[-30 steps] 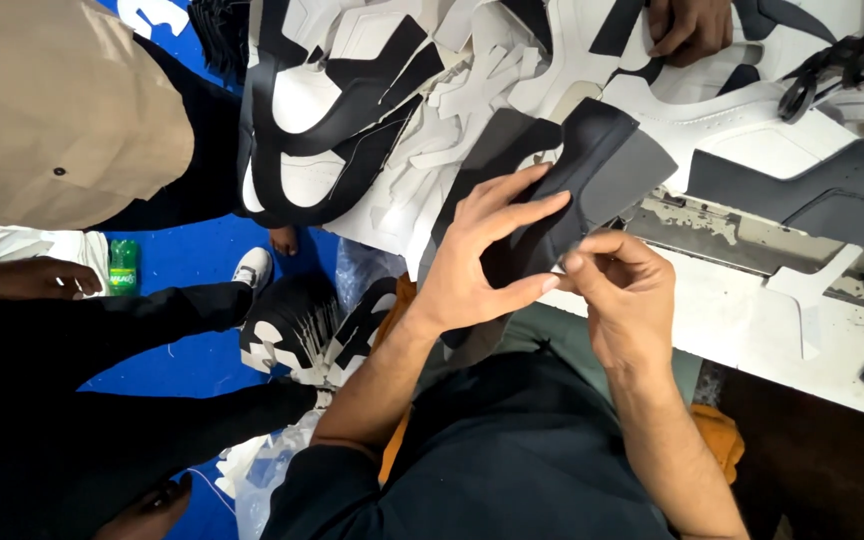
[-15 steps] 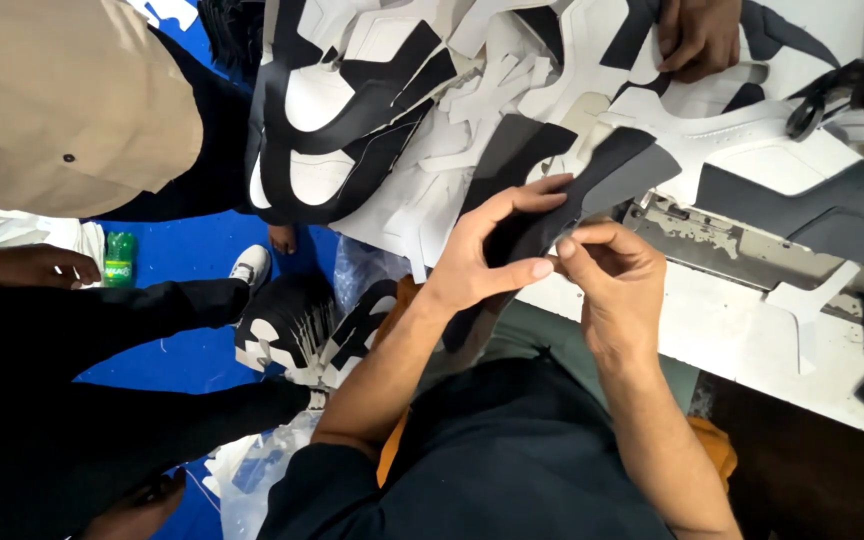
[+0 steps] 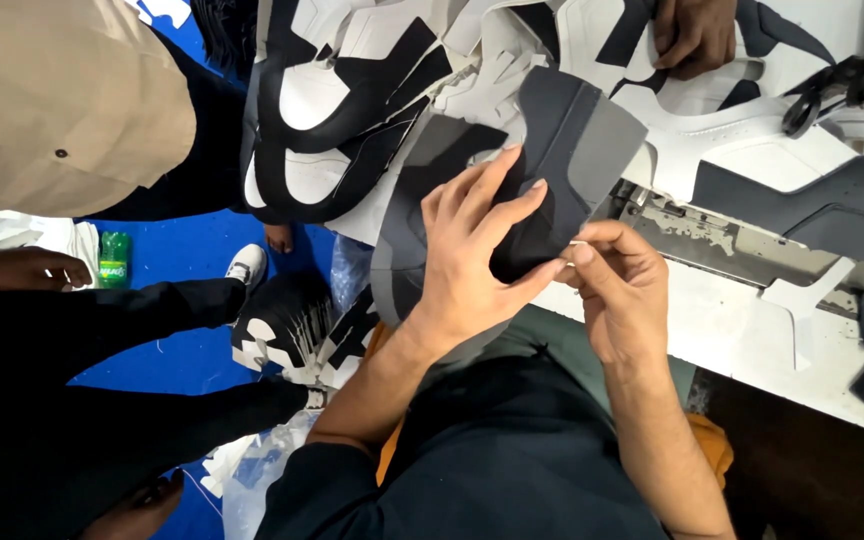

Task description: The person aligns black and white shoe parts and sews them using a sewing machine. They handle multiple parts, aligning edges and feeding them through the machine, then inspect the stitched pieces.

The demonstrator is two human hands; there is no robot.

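Note:
My left hand (image 3: 472,255) lies flat over a black and grey cut shoe-upper piece (image 3: 562,150), fingers spread on its dark part and thumb under its edge. Beside it, my right hand (image 3: 617,285) pinches the piece's lower edge between thumb and forefinger, with a thin white bit at the fingertips. The piece rests at the near edge of a white worktable (image 3: 722,320), on top of a heap of black and white upper pieces (image 3: 352,110).
Another person's hand (image 3: 694,35) rests on white pieces at the far side of the table. A person in a beige shirt (image 3: 62,100) stands at the left; another hand (image 3: 37,268) and dark trouser legs are below. More cut pieces (image 3: 287,330) lie on the blue floor.
The view has shifted slightly, so the hands and piece sit higher and nearer. My left fingers have slid further over the dark piece; my right hand keeps pinching its edge.

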